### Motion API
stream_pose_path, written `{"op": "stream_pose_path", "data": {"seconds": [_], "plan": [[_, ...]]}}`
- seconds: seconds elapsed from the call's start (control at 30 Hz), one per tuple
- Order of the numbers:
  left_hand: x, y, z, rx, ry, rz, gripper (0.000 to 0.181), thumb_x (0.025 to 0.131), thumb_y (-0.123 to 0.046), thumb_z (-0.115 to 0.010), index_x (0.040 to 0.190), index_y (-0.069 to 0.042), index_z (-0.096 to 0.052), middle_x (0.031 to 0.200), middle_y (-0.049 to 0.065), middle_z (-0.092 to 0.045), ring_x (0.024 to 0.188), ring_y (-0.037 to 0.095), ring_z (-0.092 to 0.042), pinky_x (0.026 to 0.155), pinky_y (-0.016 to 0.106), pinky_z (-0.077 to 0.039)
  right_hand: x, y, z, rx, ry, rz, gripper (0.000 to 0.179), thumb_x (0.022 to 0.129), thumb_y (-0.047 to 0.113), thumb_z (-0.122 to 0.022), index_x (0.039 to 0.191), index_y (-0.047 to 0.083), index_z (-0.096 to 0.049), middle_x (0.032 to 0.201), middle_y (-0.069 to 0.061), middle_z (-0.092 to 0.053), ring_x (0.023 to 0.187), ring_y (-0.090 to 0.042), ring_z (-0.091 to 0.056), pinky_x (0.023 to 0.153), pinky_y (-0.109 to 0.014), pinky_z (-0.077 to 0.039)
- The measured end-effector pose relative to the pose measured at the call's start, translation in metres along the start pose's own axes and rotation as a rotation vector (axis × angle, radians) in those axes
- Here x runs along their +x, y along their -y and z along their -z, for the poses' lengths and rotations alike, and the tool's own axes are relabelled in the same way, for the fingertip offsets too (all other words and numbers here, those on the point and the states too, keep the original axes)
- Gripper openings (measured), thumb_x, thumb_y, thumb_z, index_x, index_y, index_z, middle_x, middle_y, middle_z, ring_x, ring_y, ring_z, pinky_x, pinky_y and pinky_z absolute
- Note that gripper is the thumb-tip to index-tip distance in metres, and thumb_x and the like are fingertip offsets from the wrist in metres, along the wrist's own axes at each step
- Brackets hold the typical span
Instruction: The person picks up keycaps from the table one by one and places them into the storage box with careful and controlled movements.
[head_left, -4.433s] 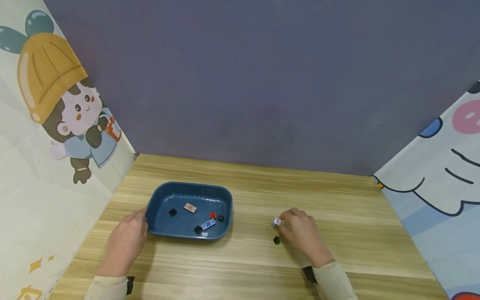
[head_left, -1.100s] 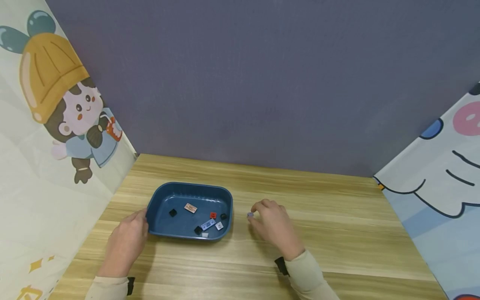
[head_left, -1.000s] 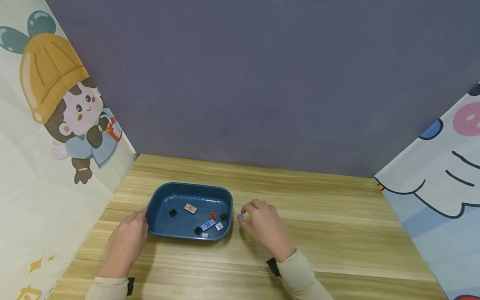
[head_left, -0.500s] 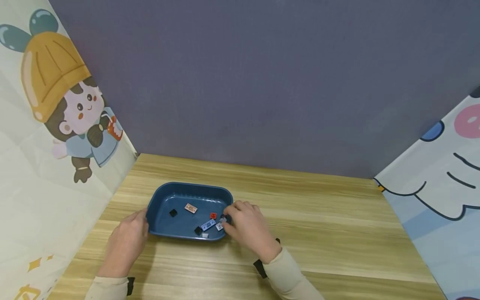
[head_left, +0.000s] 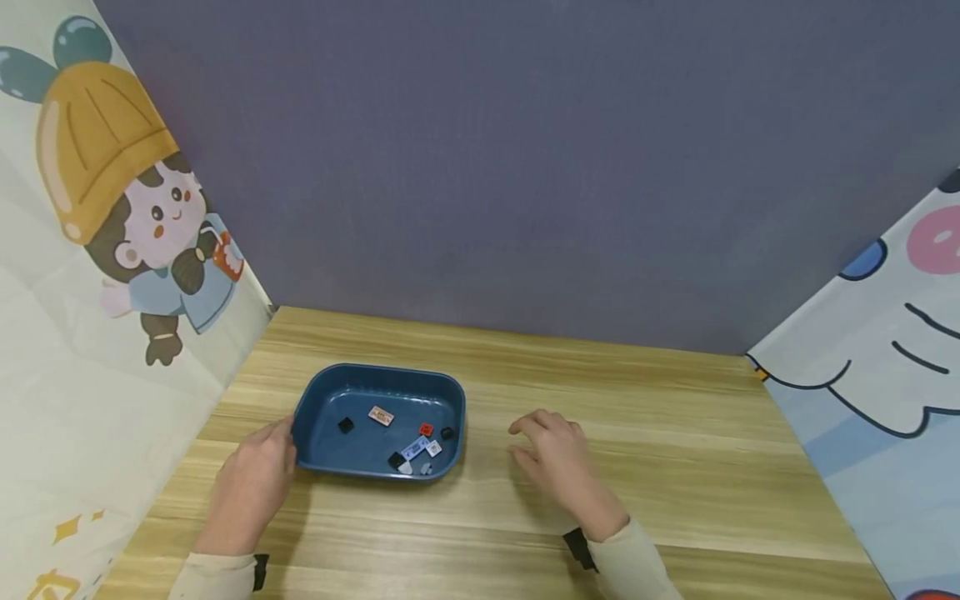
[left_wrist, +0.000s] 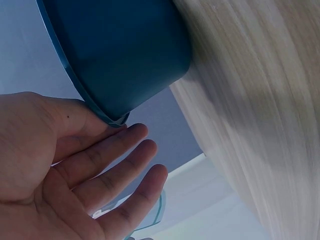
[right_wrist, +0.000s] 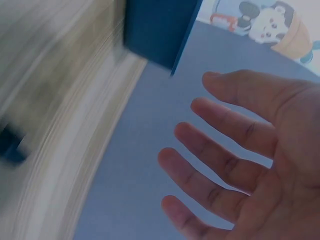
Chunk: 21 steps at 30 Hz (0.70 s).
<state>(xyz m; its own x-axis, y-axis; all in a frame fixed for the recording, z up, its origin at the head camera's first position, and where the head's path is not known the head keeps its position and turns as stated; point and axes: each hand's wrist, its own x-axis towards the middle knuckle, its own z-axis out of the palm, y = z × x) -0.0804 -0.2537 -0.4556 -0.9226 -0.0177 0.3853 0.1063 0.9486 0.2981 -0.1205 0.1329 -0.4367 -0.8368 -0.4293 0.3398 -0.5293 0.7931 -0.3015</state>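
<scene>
In the head view a dark blue tray (head_left: 378,374) stands on the left of the table. My left hand (head_left: 253,483) pinches its left rim between thumb and forefinger, the other fingers spread below, as the left wrist view shows. Inside lie several small toy-brick-like pieces: a peach tile (head_left: 381,415), a light blue tile (head_left: 415,449), a red piece (head_left: 426,429), a white piece (head_left: 433,448), a grey-blue piece (head_left: 426,468) and black ones. To the right of the tray, my right hand (head_left: 561,462) hovers with fingers apart, holding nothing. A blurred dark piece (right_wrist: 11,145) is in the right wrist view.
The wood-grain table (head_left: 660,417) extends right of the tray. A grey-purple panel (head_left: 495,167) rises behind it. Printed cartoon sheets (head_left: 90,400) flank both sides.
My right hand carried a small grey-blue piece left to the tray, let it go inside, then drew back right. Some pieces near that corner shifted slightly. My left hand stayed on the rim.
</scene>
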Motion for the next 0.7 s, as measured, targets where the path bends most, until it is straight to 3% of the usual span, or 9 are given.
{"op": "stream_pose_path", "data": {"seconds": [0.3,0.57,0.7], "plan": [[0.000,0.001,0.001,-0.006,0.017,0.009,0.035,0.084,0.009,-0.064,0.119,0.016,-0.061,0.111,0.032,-0.065,0.093,0.050,-0.065,0.070,0.060,-0.056,-0.033,-0.028,0.011,-0.068,0.043,-0.100,0.022,0.083,0.015,-0.083,0.103,0.010,-0.073,0.103,-0.005,-0.069,0.094,-0.028,-0.065,0.082,-0.056,-0.054],[0.000,0.002,0.000,-0.010,0.019,0.007,0.035,0.084,0.010,-0.064,0.119,0.016,-0.061,0.110,0.032,-0.065,0.093,0.049,-0.065,0.071,0.060,-0.056,-0.051,-0.041,0.001,-0.121,0.094,-0.101,0.026,0.077,0.017,-0.087,0.098,0.009,-0.073,0.098,-0.007,-0.069,0.087,-0.028,-0.066,0.072,-0.047,-0.058],[0.000,0.001,0.000,-0.012,0.025,0.011,0.035,0.085,0.010,-0.064,0.119,0.016,-0.061,0.111,0.032,-0.065,0.094,0.049,-0.065,0.071,0.060,-0.056,-0.056,-0.046,-0.004,-0.112,0.127,-0.131,0.028,0.076,0.018,-0.087,0.099,0.011,-0.073,0.099,-0.006,-0.069,0.088,-0.028,-0.066,0.073,-0.048,-0.058]]}}
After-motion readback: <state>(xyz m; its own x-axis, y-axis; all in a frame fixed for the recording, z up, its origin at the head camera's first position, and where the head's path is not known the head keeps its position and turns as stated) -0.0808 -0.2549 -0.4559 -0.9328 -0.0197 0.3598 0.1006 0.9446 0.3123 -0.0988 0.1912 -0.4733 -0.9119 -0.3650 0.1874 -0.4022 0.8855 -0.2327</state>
